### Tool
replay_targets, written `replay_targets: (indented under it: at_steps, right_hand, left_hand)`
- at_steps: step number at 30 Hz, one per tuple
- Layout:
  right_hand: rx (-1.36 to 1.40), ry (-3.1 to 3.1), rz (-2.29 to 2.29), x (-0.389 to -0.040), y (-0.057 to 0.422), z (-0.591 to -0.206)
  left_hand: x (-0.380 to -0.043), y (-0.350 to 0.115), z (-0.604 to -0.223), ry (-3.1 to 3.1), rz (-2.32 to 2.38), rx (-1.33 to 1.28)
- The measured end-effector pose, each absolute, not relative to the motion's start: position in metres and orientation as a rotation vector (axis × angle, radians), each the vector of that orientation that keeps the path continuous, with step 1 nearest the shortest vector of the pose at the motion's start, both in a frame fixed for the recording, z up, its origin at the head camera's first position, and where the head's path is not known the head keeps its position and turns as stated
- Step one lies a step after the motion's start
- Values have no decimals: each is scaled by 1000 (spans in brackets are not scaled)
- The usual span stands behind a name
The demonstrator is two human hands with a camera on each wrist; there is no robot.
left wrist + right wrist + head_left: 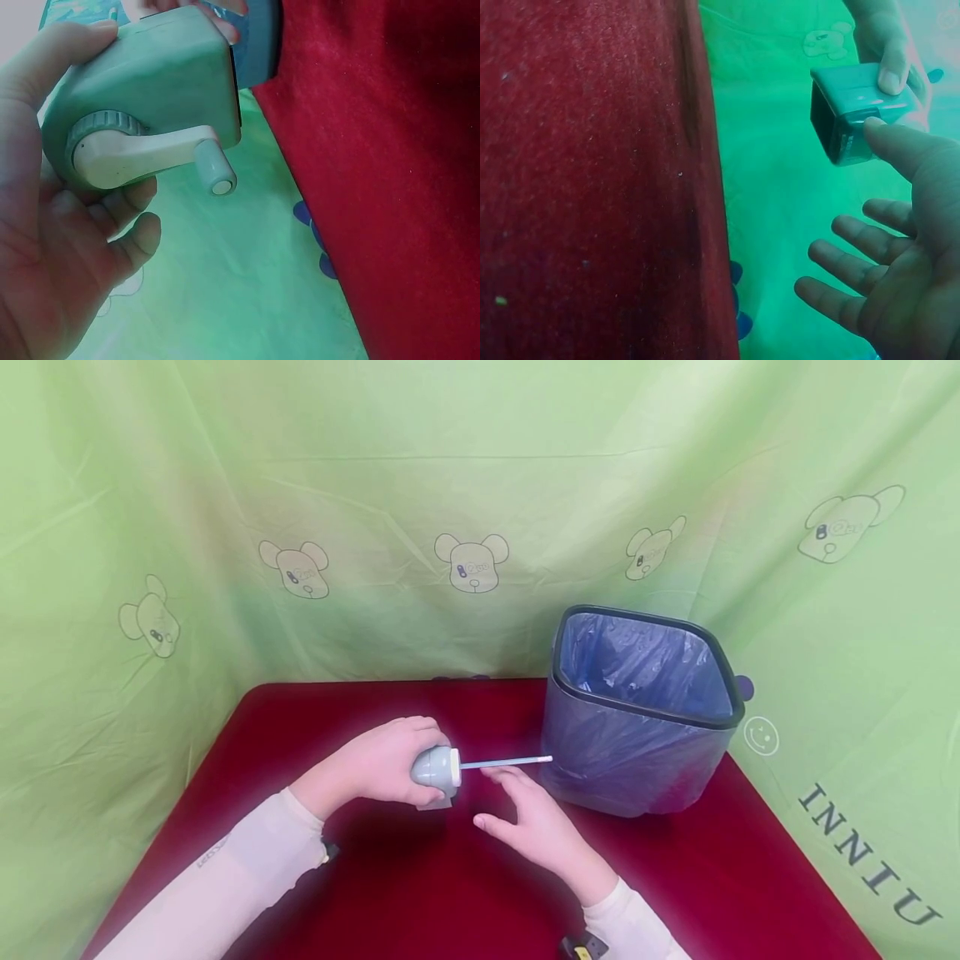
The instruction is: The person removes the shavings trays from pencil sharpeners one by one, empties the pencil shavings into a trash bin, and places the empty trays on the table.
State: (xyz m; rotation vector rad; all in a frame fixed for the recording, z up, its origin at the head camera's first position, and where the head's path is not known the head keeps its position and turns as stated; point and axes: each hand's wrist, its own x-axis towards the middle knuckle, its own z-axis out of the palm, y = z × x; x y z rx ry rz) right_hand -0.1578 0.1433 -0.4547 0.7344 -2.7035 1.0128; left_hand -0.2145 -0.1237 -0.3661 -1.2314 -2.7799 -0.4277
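Pale grey-green, box-shaped pencil sharpener with rounded edges [433, 768] is held up over the red cloth-covered table [375, 893]. Its white hand crank [161, 150] springs from a ribbed round collar [105, 120] and ends in a grey-green cylindrical knob [215, 169]; the right wrist view shows a dark, squarish end. The person's left hand [393, 764] grips the body, thumb and fingers around it. From the white front piece [455, 767] a slim light-blue pencil [498, 763] sticks out. Just beside it, the right hand [536, 822] is spread and empty; whether a fingertip touches the pencil, I cannot tell. Beyond stands a black-rimmed bin lined with translucent bluish plastic [630, 768], then light-green cloth printed with bear heads [472, 485].
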Motion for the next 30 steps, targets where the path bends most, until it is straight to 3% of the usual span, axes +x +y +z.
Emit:
replay_targets:
  at_steps: [19, 30]
  right_hand:
    - [705, -2697, 1119, -160, 132, -449]
    - [820, -2622, 1251, -164, 129, -448]
  left_hand:
    - [-213, -119, -368, -2771, -444, -1246]
    - [-210, -116, -370, -2777, -454, -1279]
